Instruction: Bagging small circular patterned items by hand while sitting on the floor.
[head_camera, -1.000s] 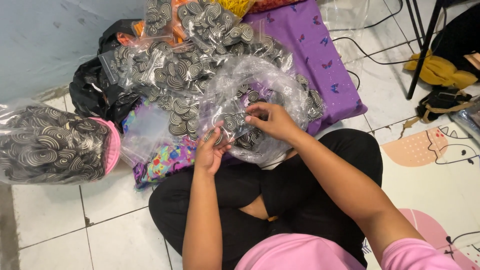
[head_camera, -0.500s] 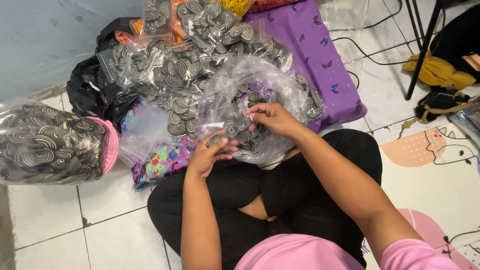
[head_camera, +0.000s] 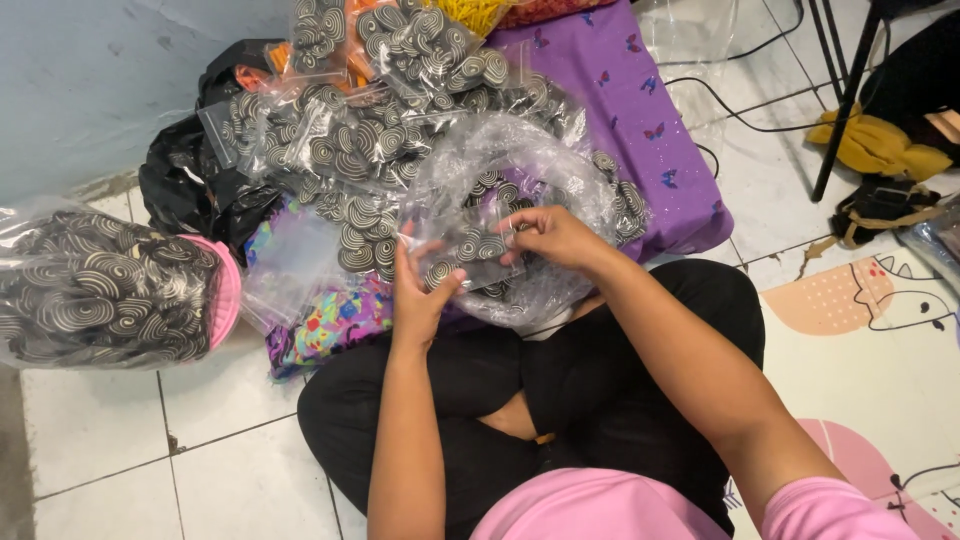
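Hands meet at the frame's centre: the left hand (head_camera: 420, 290), risen since a second ago, now pinches a small clear plastic bag of black-and-white swirl-patterned discs (head_camera: 470, 262), while the right hand (head_camera: 550, 235) grips its top edge.

Both hands (head_camera: 480, 260) — apparently gripping small bag (head_camera: 478, 262).

Left hand: our left hand (head_camera: 418, 290) is raised in front of us, palm turned inward, fingers curled, thumb out.
Right hand: our right hand (head_camera: 548, 235) reaches forward, knuckles up, fingertips pinched together.
Arms: both forearms are bare and angle inward; the hands sit near each other.
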